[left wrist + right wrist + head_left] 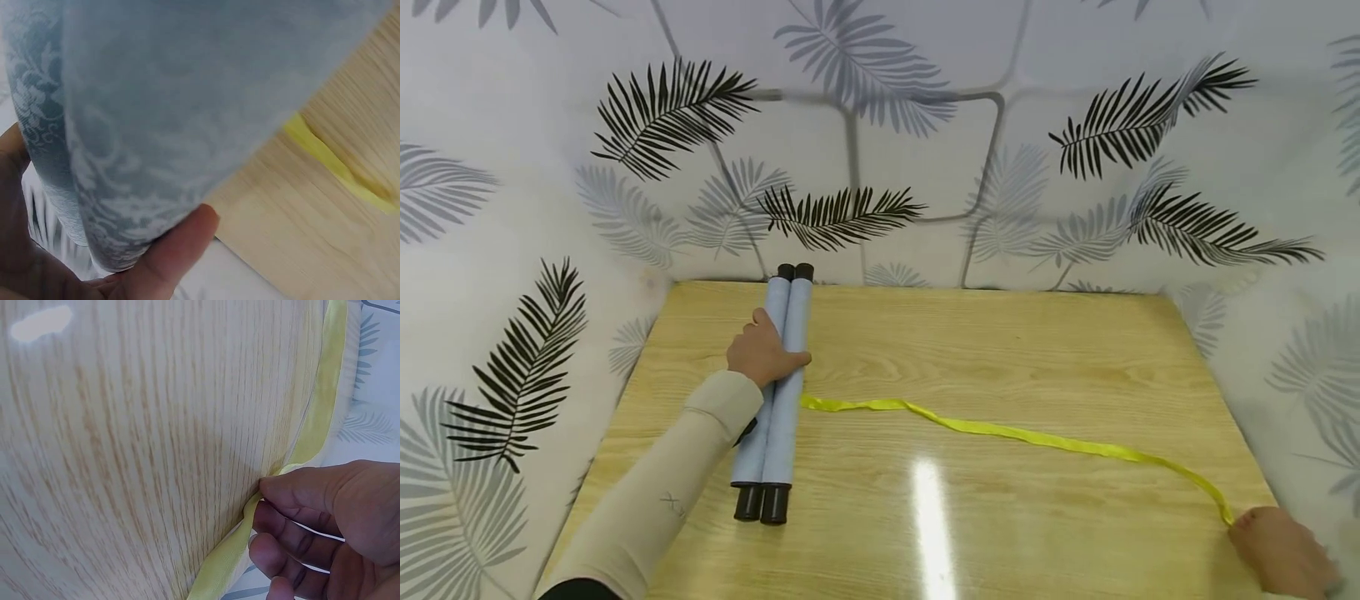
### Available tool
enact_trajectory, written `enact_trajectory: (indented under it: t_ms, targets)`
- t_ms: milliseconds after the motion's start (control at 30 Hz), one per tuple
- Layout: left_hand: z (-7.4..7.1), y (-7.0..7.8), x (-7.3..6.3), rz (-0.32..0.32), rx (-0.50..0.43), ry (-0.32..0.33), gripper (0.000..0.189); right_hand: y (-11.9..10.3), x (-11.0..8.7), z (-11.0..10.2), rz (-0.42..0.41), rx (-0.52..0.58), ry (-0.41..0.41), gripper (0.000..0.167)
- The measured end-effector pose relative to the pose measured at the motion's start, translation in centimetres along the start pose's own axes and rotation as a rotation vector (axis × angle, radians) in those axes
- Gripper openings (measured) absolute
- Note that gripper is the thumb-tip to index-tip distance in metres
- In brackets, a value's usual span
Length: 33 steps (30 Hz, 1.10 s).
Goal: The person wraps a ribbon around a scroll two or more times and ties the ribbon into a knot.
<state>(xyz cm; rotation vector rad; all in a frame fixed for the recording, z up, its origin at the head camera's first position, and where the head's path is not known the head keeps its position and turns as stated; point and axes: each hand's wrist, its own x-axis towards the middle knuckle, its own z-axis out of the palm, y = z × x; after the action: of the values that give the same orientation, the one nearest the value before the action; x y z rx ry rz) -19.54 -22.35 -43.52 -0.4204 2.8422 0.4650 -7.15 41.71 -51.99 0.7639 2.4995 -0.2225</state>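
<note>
- The left hand (762,350) is closed around a pair of rolls, thumb along the right-hand one and fingers reaching over to the far side of the left-hand one.
- The right hand (1281,546) pinches a yellow ribbon (1045,438) between thumb and index finger near the right edge of the table (1037,350); its other fingers are bent. The right wrist view shows ribbon on either side of the pinch.
- Under the left hand, the left roll (749,450) and the right roll (784,417) lie side by side and touching, on the left part of the table. They point away from the person, leaning slightly to the right at the far end, which reaches the table's far edge.
- Both are pale blue with black ends; the left wrist view shows a whitish floral pattern on them.
- The ribbon runs from the right roll's side across the wood to the right hand, with gentle bends. How it meets the roll cannot be told.
- A cream sleeve (655,475) covers the left arm.
- A bright reflection (931,533) shines on the wood-grain tabletop.
- Around the table hangs pale cloth (910,50) printed with black and grey feathery leaves.
</note>
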Motion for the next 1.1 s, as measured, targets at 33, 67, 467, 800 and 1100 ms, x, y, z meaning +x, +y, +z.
enact_trajectory:
  t_ms: [33, 67, 467, 800, 1100]
  targets:
    - [0.2, 0.6, -0.1, 0.007, 0.001, -0.004, 0.093, 0.1, 0.0, 0.0, -0.005, 0.009, 0.000, 0.044]
    - [0.4, 1.3, -0.3, 0.015, 0.001, -0.007, 0.093, 0.1, 0.1, 0.1, -0.012, 0.013, 0.005, 0.044]
    - [4.0, 8.5, -2.5, 0.120, -0.028, -0.011, 0.086, -0.6, 0.5, -0.3, 0.010, 0.026, -0.010, 0.047]
    - [7.6, 13.9, -4.9, 0.183, -0.080, -0.036, 0.092, 0.2, 0.0, -0.3, 0.006, 0.030, -0.001, 0.042]
    - [10.4, 16.9, -6.2, 0.216, -0.074, -0.025, 0.089, 1.1, 0.8, 0.2, -0.022, 0.063, -0.004, 0.042]
